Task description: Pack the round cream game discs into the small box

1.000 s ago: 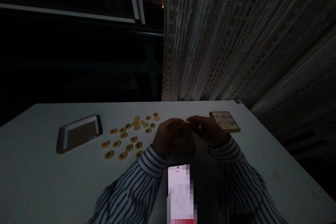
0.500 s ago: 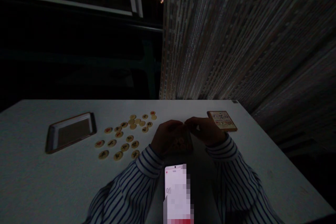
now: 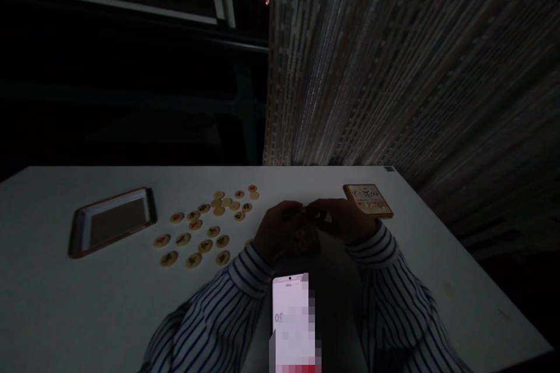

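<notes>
My left hand and my right hand meet above the table, their fingertips pinched together. Both are closed; shadow hides whatever small thing is between them. Below them sits a dark tray with several round pieces in it, partly covered by my left hand. To the left, several xiangqi pieces with red or black characters lie scattered, some of them showing plain faces. One piece peeks out beside my left wrist.
A lit phone lies between my forearms. An open, shallow rectangular tray rests at the left of the white table. Beyond my right hand is a flat printed box or lid. A striped curtain hangs behind the table.
The view has shifted slightly, so the scattered pieces appear a little farther left. My fingers have turned a little and stay together. A piece by my left wrist has come into sight.
</notes>
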{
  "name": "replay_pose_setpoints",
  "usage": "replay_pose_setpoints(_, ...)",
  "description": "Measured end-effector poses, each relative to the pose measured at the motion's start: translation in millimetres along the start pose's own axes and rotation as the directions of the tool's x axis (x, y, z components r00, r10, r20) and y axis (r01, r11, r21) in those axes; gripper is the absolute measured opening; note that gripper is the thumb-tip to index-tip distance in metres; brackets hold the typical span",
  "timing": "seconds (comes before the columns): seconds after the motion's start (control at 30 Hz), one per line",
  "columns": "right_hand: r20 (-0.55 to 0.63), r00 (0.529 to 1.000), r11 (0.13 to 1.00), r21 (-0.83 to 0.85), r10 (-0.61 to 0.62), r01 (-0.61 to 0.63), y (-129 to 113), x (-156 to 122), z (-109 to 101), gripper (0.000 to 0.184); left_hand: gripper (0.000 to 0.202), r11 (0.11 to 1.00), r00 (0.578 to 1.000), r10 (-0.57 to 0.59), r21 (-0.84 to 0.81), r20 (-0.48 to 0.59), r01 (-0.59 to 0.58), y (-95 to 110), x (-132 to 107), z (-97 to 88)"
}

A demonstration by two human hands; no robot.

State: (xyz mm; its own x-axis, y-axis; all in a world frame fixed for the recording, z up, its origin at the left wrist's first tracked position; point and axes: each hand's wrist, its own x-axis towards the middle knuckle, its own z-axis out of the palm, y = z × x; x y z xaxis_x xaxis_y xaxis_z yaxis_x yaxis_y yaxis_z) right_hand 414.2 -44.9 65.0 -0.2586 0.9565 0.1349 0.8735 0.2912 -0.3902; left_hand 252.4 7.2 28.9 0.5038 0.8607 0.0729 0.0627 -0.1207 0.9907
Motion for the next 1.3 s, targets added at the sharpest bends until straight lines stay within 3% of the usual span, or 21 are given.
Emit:
replay_pose_setpoints(0.77,0.156,0.983,0.977,-0.204,0.091,-0.058,-1.8,1.7,4.5,0.023,0.024,0.988,0.985,-0.132,-0.060,0.107,0.139,-7.5,-0.9,6.2)
replay_pose_setpoints(0.87,0.163,0.982,0.972,-0.225,0.097,-0.059,-2.6,1.8,4.9,0.024,0.024,0.988,0.987,-0.116,-0.085,0.108,0.126,-7.2,-1.6,6.8)
replay_pose_setpoints(1.3,0.203,0.971,0.950,-0.308,0.125,-0.058,-1.5,3.4,9.3,0.025,0.029,0.994,0.987,-0.072,0.089,0.147,0.059,-17.1,1.9,3.3)
